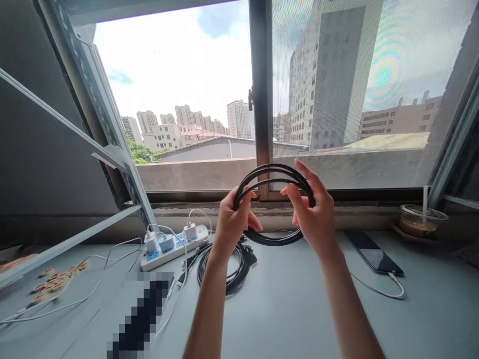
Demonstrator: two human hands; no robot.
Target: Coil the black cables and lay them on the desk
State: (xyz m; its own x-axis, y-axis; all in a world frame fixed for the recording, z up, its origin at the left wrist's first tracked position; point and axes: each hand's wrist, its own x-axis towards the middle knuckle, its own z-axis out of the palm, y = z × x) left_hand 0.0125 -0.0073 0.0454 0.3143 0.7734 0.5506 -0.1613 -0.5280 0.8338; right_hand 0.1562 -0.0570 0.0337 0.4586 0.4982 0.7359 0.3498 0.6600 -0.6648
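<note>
At your 8 o'clock, reading from the middle of your view, a white cable (77, 302) trailed over the pale surface (284, 299) beside a cluster of brown shapes (62, 281) too blurred to name. A metal frame leg (130, 172) slanted from 10 o'clock down past 9. Between 7 and 8 lay a dark thing (136, 319) obscured by coarse blocks, and above it, at 8, a white power strip (172, 252) carried three plugged-in adapters (190, 231). Toward 6 o'clock a second black coil (239, 284) rested on the surface, partly hidden behind your left forearm. Just below centre, your left hand (230, 219) had its fingers closed around the 9 o'clock side of the black cable coil (275, 241), which you held up off the surface, its loops standing roughly upright before the window (261, 124). Your right hand (316, 219) was at the coil's 3 o'clock side: thumb and forefinger stood spread, forefinger raised, with the loops passing between them; how firmly the lower fingers pressed, you cannot tell. Toward 4 o'clock a dark phone (374, 252) lay flat with a white lead (398, 289) in its near end, and at 3 a lidded clear cup (421, 222) stood with a straw.
</note>
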